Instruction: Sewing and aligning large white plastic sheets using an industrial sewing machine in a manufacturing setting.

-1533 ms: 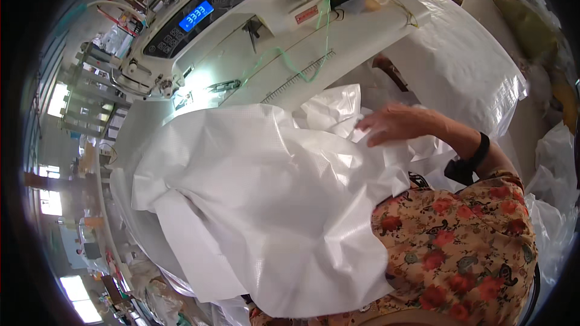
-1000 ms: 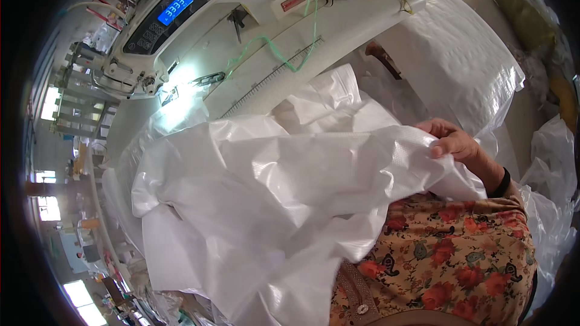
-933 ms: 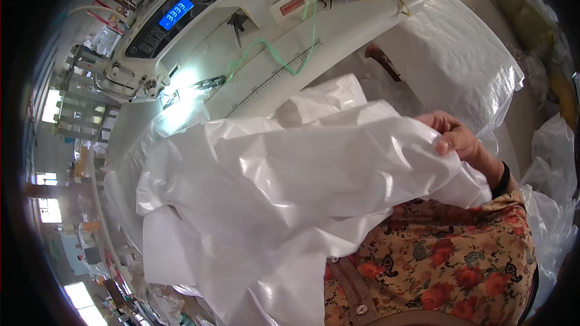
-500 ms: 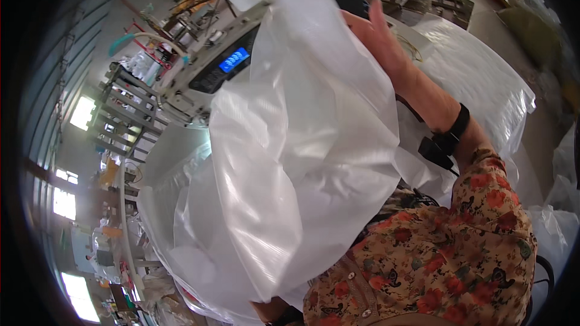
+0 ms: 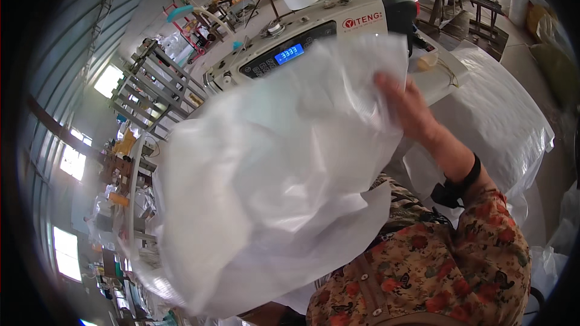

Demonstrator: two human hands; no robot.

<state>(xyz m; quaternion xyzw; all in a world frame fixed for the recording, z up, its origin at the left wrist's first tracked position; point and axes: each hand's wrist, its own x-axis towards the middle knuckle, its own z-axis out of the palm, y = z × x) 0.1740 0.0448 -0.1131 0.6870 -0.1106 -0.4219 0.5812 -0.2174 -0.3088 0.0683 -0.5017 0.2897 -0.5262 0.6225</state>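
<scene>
Sheet (image 5: 290,163): white, glossy, one, creased and slack, partly motion-blurred; spread between the patterned shirt (image 5: 435,265) and the machine (image 5: 365,21), hiding the machine's lower front. Hazards, as judged: slipping from the right hand (image 5: 402,105), cause, a slick surface and contact near one side only; snagging on the machine, cause, a loose upper corner overlapping it in view and the sheet blocking sight of the parts behind; a fold doubling under, cause, the slack lower portion. Place relative to grip: right hand at the sheet's upper right side, a corner standing above the fingers, the bulk to their left and below. Grip, right: fingers against the sheet, blurred; whether they pinch it cannot be told. Grip, left: forearm (image 5: 266,314) at the lower edge, left hand out of sight, its hold unknown.
</scene>
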